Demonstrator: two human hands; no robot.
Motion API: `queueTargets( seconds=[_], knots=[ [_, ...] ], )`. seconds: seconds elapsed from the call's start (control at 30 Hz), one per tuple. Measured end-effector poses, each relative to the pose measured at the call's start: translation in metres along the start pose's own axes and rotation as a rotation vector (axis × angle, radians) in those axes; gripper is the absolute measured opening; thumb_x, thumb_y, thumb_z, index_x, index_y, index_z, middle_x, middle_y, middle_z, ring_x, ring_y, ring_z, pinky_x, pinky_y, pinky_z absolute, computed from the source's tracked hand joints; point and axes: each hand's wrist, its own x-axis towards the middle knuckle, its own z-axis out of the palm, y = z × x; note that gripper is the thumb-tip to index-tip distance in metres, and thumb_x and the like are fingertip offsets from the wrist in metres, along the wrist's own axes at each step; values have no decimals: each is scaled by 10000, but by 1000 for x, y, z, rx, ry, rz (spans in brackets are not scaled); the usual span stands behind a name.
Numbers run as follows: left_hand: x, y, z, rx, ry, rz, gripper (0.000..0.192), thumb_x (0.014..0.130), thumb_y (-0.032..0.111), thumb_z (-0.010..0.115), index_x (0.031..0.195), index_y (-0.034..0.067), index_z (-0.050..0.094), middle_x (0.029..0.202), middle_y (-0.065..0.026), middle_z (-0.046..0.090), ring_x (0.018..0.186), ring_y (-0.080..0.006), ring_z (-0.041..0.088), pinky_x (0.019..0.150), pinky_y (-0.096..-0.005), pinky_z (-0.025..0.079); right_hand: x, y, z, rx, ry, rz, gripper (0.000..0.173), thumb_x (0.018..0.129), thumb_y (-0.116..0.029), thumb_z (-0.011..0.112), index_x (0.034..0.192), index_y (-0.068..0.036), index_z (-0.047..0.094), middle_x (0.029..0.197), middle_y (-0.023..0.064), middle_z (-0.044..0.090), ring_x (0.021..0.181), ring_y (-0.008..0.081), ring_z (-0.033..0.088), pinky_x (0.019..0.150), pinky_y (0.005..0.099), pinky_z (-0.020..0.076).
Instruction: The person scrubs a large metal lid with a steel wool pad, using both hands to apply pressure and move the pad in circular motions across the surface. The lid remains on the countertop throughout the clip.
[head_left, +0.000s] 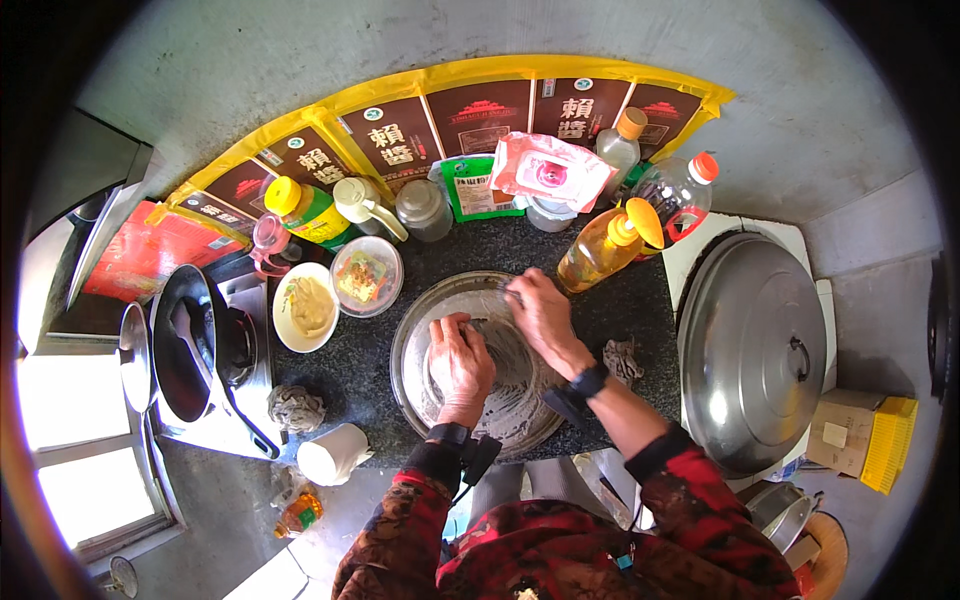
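Note:
A round, shallow metal lid or tray (409, 341) lies on the dark speckled counter, its surface wet and smeared with grey streaks. My left hand (461, 367) rests over its left-centre part with curled fingers; what lies under them is hidden. At the lid's far right rim, my right hand (541, 319) bends its fingers around a small dark pad (513, 295), mostly covered and slightly blurred. Just beyond that hand stands a pump bottle of yellow liquid (596, 255). A crumpled grey rag (622, 361) sits to the right of the lid.
A bowl of food (282, 330) and a clear-lidded container (394, 289) sit left of the lid. Bottles, jars and a pink wipes pack (517, 161) line the wall. A black wok (169, 360) is far left, near a paper roll (330, 456). A large domed lid (750, 352) stands right.

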Motion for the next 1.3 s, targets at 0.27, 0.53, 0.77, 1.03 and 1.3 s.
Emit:
queueTargets(
  seconds=[0.27,0.53,0.77,1.03,1.3],
  knots=[
    [1,-1,0,-5,-16,-5,159,958,108,544,1089,38,600,1013,-205,596,852,-425,618,755,-528,483,0,-6,1,17,-61,98,215,788,-18,789,934,-88,648,889,67,598,799,273,644,682,371,531],
    [-1,-1,-1,-5,-22,-7,181,947,111,547,1104,35,594,1035,-214,602,875,-429,621,767,-530,484,-2,-27,-15,41,-28,-202,203,756,-31,778,906,-88,654,913,74,593,870,286,641,722,395,536],
    [1,-7,5,-6,21,27,203,943,110,546,1111,6,590,1033,-227,608,872,-428,634,769,-517,506,-10,-43,-21,40,-85,-164,168,778,-5,768,897,-77,672,950,68,593,884,274,644,738,398,529],
    [0,-4,2,-11,-24,-21,211,973,112,513,1140,2,580,1067,-235,596,927,-420,627,813,-497,502,-14,-21,-10,23,-176,-30,204,764,6,768,924,-70,667,950,80,597,889,280,641,753,394,526],
    [0,-5,4,-30,37,49,206,946,116,533,1116,10,579,1034,-226,612,868,-435,632,769,-523,504,-7,-29,-12,179,-193,-330,162,815,-48,733,963,-74,673,960,81,619,921,289,650,809,370,540]
  ],
)
